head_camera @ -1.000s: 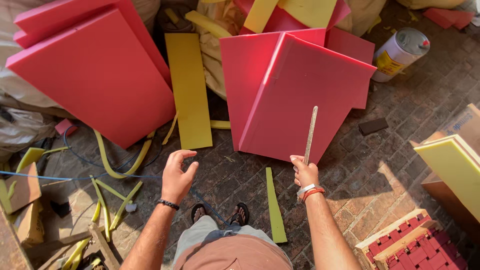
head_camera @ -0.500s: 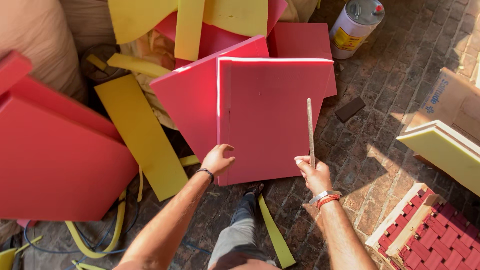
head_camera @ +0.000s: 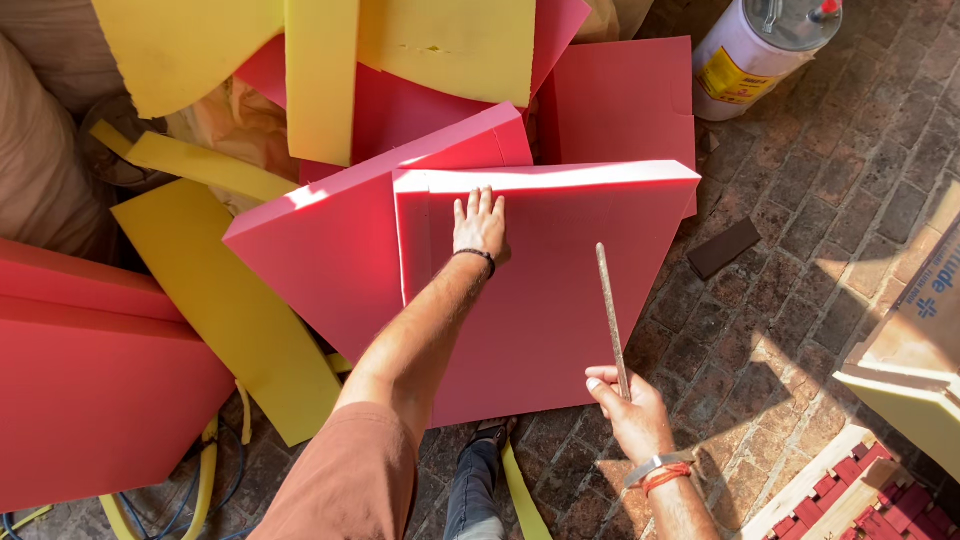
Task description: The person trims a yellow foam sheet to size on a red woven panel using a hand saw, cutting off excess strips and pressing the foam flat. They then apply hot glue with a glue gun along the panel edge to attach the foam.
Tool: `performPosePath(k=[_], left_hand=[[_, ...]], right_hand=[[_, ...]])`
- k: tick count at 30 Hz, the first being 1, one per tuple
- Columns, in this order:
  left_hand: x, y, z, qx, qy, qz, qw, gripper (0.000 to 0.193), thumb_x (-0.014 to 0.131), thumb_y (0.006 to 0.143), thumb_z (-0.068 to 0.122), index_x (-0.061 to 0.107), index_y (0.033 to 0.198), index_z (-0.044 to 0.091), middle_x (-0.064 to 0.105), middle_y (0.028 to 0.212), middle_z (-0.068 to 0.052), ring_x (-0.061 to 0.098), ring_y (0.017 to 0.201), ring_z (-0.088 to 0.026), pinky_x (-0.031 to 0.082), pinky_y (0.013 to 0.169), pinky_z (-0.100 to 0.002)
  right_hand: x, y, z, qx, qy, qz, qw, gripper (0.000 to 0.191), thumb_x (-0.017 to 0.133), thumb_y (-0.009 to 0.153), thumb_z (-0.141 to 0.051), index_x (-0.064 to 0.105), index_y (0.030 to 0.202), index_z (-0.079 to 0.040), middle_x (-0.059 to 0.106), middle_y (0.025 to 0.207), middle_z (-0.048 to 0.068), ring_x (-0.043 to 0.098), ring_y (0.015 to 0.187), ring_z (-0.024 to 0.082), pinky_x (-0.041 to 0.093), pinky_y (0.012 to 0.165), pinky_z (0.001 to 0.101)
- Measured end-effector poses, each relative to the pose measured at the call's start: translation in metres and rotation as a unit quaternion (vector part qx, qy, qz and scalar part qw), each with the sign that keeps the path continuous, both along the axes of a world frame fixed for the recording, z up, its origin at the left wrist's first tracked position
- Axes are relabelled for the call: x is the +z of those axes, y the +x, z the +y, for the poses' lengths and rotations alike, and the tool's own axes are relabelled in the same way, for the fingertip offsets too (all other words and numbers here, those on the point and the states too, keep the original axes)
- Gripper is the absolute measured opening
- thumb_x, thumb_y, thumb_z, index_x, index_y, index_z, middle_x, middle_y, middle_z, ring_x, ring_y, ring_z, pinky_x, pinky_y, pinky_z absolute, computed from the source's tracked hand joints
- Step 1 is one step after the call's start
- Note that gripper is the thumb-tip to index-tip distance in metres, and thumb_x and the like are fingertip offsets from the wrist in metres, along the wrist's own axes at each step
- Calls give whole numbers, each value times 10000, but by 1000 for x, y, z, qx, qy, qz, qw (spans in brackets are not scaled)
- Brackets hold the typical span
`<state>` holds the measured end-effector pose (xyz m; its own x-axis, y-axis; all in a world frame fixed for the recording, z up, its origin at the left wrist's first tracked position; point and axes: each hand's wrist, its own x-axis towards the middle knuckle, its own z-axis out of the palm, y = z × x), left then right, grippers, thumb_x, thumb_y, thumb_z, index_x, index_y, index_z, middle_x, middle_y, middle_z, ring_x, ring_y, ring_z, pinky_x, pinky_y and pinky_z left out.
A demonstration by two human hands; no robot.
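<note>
Palm flat now: the left hand (head_camera: 480, 222) has slid up from the lower edge and presses open on the red foam slab (head_camera: 560, 300) leaning over the brick floor (head_camera: 800, 250), steadying it. Right hand (head_camera: 630, 410) stays closed around the long thin blade (head_camera: 612, 320), tip hovering over the face.

white canister (head_camera: 757, 55) top cropped, cardboard box (head_camera: 920, 330) cut off

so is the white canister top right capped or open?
Capped. The white canister stands upright on the brick floor with a grey lid on its top. How full it is cannot be told.
</note>
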<state>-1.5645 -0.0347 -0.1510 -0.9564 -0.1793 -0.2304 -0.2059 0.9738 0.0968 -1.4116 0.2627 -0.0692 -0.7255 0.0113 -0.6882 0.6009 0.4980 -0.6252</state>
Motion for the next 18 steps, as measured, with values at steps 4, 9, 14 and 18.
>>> performPosePath(k=[4,9,14,18], left_hand=[[-2,-26,4,47,-4,-100,994,1032,824,765,335,241,1581,93,329,1540,-141,257,1460,-288,151,1211,-551],[-7,-12,19,19,-58,17,998,801,806,776,286,474,1455,18,544,1241,-127,522,1167,-270,419,1008,-442],[0,51,32,11,31,81,996,311,775,802,245,656,1045,92,585,1079,-94,559,1076,-263,443,900,-447],[16,134,26,39,95,120,988,244,785,749,250,671,915,114,602,1018,-91,571,1027,-285,443,893,-465]], right_hand=[[-25,-17,4,28,-3,-4,1000,288,748,892,-236,791,1164,-155,677,726,0,598,655,77,495,676,274],[-20,-44,-3,58,39,41,997,410,771,840,-204,741,1249,-193,801,951,-25,714,850,47,515,890,291],[15,-64,-23,111,99,77,986,473,788,881,-180,734,1350,-203,813,1224,-13,621,756,467,568,739,545],[34,-89,-35,235,46,307,921,516,828,789,-215,711,1287,-151,681,1392,83,650,1300,221,506,1092,350]])
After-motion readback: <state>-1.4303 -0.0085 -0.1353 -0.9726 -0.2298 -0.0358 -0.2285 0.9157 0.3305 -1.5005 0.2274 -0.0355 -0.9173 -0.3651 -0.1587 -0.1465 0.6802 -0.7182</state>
